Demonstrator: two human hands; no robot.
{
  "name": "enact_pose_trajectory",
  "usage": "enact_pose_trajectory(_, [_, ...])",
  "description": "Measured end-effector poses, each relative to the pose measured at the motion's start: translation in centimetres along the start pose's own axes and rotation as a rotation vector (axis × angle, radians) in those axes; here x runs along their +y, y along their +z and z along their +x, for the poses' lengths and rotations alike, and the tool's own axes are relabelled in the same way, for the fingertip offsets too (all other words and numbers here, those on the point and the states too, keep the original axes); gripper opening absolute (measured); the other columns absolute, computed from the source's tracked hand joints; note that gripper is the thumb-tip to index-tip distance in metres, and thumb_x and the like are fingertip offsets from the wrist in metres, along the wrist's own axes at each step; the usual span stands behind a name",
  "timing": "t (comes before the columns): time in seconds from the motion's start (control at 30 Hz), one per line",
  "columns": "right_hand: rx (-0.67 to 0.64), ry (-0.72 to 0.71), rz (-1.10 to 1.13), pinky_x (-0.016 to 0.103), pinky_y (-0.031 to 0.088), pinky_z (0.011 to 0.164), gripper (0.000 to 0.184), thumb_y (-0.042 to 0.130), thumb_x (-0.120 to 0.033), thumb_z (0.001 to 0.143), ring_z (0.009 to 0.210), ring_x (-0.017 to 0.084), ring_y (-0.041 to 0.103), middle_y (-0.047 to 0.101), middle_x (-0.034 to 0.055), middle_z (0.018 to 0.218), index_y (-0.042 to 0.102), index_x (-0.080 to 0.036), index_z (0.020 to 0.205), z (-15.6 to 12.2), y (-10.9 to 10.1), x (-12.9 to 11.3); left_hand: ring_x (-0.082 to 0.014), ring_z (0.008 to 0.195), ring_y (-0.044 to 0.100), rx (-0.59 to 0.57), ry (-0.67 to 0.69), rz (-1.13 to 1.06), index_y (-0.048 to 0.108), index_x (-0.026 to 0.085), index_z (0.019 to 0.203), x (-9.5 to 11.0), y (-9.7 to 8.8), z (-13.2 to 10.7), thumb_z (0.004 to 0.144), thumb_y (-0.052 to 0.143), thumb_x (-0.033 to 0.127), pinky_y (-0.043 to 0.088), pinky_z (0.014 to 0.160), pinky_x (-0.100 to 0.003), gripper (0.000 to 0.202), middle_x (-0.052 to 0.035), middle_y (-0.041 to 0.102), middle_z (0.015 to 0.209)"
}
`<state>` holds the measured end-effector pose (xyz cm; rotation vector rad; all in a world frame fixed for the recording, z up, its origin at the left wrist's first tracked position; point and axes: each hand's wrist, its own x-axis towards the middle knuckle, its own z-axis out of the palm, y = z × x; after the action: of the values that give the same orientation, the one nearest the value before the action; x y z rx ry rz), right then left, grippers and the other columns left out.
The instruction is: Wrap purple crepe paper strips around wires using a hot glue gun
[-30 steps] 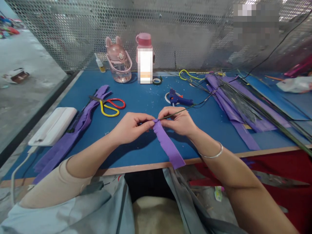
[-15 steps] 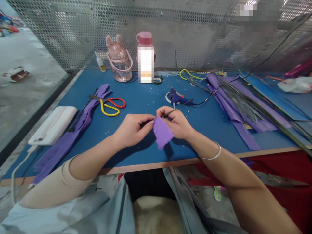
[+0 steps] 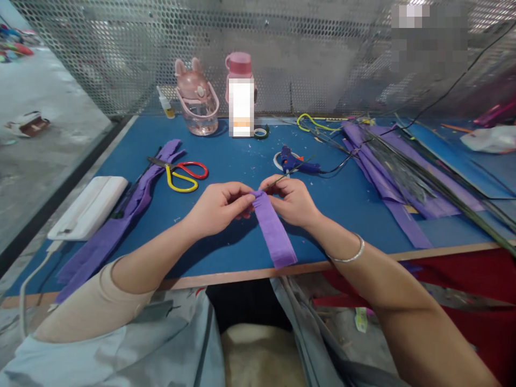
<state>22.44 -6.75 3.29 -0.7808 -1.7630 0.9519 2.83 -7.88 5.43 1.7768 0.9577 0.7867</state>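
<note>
A purple crepe-paper strip (image 3: 276, 234) hangs from between my two hands, its top gathered and its lower end reaching toward the table's front edge. My left hand (image 3: 226, 207) pinches the gathered top between thumb and fingers. My right hand (image 3: 292, 201) is closed around a thin green wire stem (image 3: 285, 176), which pokes out up and to the right; its other end is hidden at the gathered paper. Just behind my right hand lies a blue hot glue gun (image 3: 296, 161) on a white tape roll.
Scissors (image 3: 181, 174) with red and yellow handles lie at left on folded purple paper (image 3: 141, 196), beside a white power bank (image 3: 88, 208). Bottles (image 3: 201, 107) and a phone (image 3: 242, 110) stand at the back. Purple sheets and dark stems (image 3: 415, 172) cover the right.
The purple strip has swung down and now hangs longer, its lower end nearer the table's front edge. My left fingers have shifted slightly up at the gathered top.
</note>
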Motion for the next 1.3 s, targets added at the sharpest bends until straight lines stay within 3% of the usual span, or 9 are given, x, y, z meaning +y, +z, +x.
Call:
enact_pose_trajectory(0.2, [-0.028, 0.107, 0.153, 0.023, 0.047, 0.059, 0.023, 0.078, -0.031, 0.072, 0.062, 0.01, 0.055, 0.061, -0.001, 0.073, 0.062, -0.017, 0.079, -0.1, 0.1, -0.2, -0.0127, 0.068, 0.064, 0.072, 0.218, 0.382, 0.073, 0.018, 0.097, 0.1, -0.4, -0.3, 0.091, 0.055, 0.036, 0.047, 0.065, -0.021, 0.026, -0.0024, 0.073, 0.08])
enact_pose_trajectory(0.43, [-0.09, 0.064, -0.007, 0.024, 0.046, 0.062, 0.007, 0.065, -0.023, 0.08, 0.067, 0.011, 0.057, 0.063, 0.0001, 0.073, 0.062, -0.017, 0.078, -0.4, -0.2, 0.0, -0.0147, 0.08, 0.068, 0.039, 0.375, 0.619, 0.072, 0.017, 0.102, -0.2, -0.4, -0.5, 0.093, 0.05, 0.028, 0.046, 0.071, -0.022, 0.026, -0.004, 0.076, 0.093])
enact_pose_trajectory(0.53, [-0.215, -0.024, -0.192, 0.027, 0.048, 0.069, 0.008, 0.064, -0.02, 0.08, 0.076, 0.014, 0.06, 0.067, 0.0024, 0.084, 0.064, -0.017, 0.087, 0.2, -1.7, 0.0, -0.0178, 0.088, 0.068, 0.003, 0.347, 0.723, 0.071, 0.018, 0.105, -0.1, -1.2, -0.2, 0.095, 0.047, 0.033, 0.046, 0.075, -0.025, 0.03, -0.0048, 0.075, 0.099])
enact_pose_trajectory(0.6, [-0.254, -0.043, -0.392, 0.029, 0.049, 0.074, 0.022, 0.064, -0.017, 0.078, 0.084, 0.017, 0.062, 0.069, 0.0042, 0.094, 0.064, -0.018, 0.1, 1.0, -3.9, 0.2, -0.0189, 0.091, 0.067, -0.001, 0.288, 0.777, 0.071, 0.019, 0.105, -0.1, -2.0, 0.2, 0.096, 0.044, 0.034, 0.046, 0.077, -0.026, 0.032, -0.0051, 0.074, 0.101])
enact_pose_trajectory(0.73, [0.01, 0.097, -0.777, 0.035, 0.05, 0.076, 0.025, 0.06, -0.017, 0.077, 0.08, 0.021, 0.064, 0.07, 0.0061, 0.09, 0.066, -0.018, 0.1, 3.2, -9.3, 1.8, -0.0192, 0.088, 0.063, -0.075, 0.165, 0.863, 0.072, 0.019, 0.103, -1.2, -2.8, 1.2, 0.097, 0.042, 0.035, 0.047, 0.076, -0.029, 0.034, -0.007, 0.067, 0.096])
enact_pose_trajectory(0.87, [-0.137, 0.281, -1.088, 0.046, 0.049, 0.089, 0.047, 0.07, -0.034, 0.072, 0.103, 0.033, 0.062, 0.067, 0.0152, 0.114, 0.064, -0.015, 0.115, 4.3, -12.5, 4.8, -0.0204, 0.092, 0.061, -0.173, 0.108, 0.913, 0.072, 0.019, 0.103, -3.0, -2.0, 2.0, 0.096, 0.046, 0.032, 0.047, 0.081, -0.031, 0.031, -0.0076, 0.063, 0.095])
enact_pose_trajectory(1.0, [-0.234, 0.293, -1.105, 0.048, 0.046, 0.095, 0.062, 0.068, -0.042, 0.077, 0.114, 0.035, 0.058, 0.061, 0.018, 0.127, 0.056, -0.013, 0.13, 3.6, -12.9, 7.2, -0.0227, 0.096, 0.059, -0.152, 0.1, 0.932, 0.071, 0.019, 0.108, -3.8, -1.3, 2.3, 0.093, 0.052, 0.029, 0.046, 0.086, -0.034, 0.026, -0.0078, 0.066, 0.099])
enact_pose_trajectory(1.17, [-0.124, 0.168, -1.098, 0.049, 0.046, 0.095, 0.05, 0.057, -0.035, 0.084, 0.111, 0.034, 0.059, 0.065, 0.017, 0.117, 0.059, -0.012, 0.129, 3.4, -12.8, 7.4, -0.0225, 0.095, 0.059, -0.052, 0.102, 0.935, 0.074, 0.021, 0.097, -4.1, -1.0, 2.2, 0.092, 0.056, 0.03, 0.047, 0.079, -0.033, 0.021, -0.0047, 0.068, 0.096])
enact_pose_trajectory(1.3, [0.059, 0.254, -0.816, 0.041, 0.051, 0.077, 0.042, 0.059, -0.049, 0.084, 0.084, 0.028, 0.065, 0.07, 0.0086, 0.087, 0.07, -0.016, 0.108, 2.8, -13.6, 5.5, -0.0226, 0.096, 0.06, 0.006, 0.12, 0.942, 0.074, 0.022, 0.101, -4.8, -0.9, 2.4, 0.092, 0.054, 0.032, 0.047, 0.075, -0.031, 0.023, -0.0051, 0.068, 0.096])
